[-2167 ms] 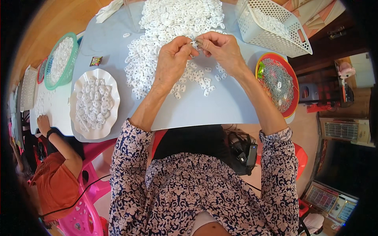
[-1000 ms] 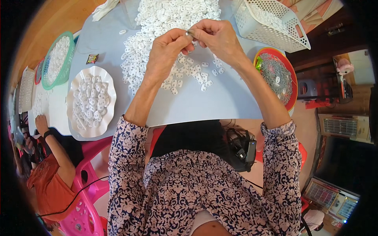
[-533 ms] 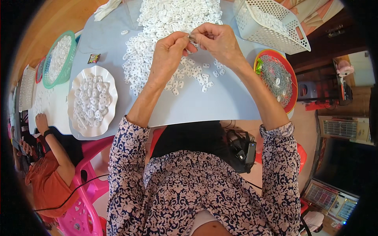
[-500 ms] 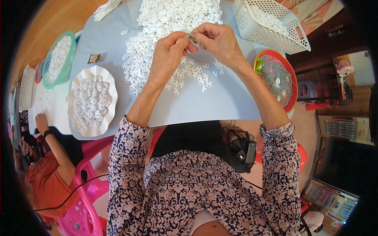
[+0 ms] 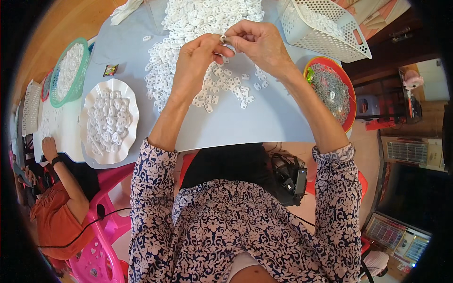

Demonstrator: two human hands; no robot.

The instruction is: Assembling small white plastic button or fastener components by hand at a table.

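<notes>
Above the table, my left hand (image 5: pixel 197 59) and my right hand (image 5: pixel 259 46) meet fingertip to fingertip. Between them a small white plastic piece (image 5: pixel 223 38) shows at the left fingers, which are closed on it. The right thumb and forefinger pinch against that same spot; what they hold is too small and covered to make out. Under and beyond both hands spreads a large heap of white oval plastic pieces with holes (image 5: pixel 207 19). A few loose ones (image 5: pixel 245 89) lie just below the hands.
On my left stands a scalloped white dish (image 5: pixel 133 127) of finished-looking white pieces, with a small wrapped packet (image 5: pixel 110 70) above. A red bowl (image 5: pixel 350 113) of grey wire bits and a white perforated basket (image 5: pixel 351 49) are right. A co-worker's hand (image 5: pixel 49 150) rests on another table, near a green basket (image 5: pixel 85 70).
Both hands have shifted slightly up and to the left, still pressed together at the fingertips. The white piece between them shows more plainly now.
</notes>
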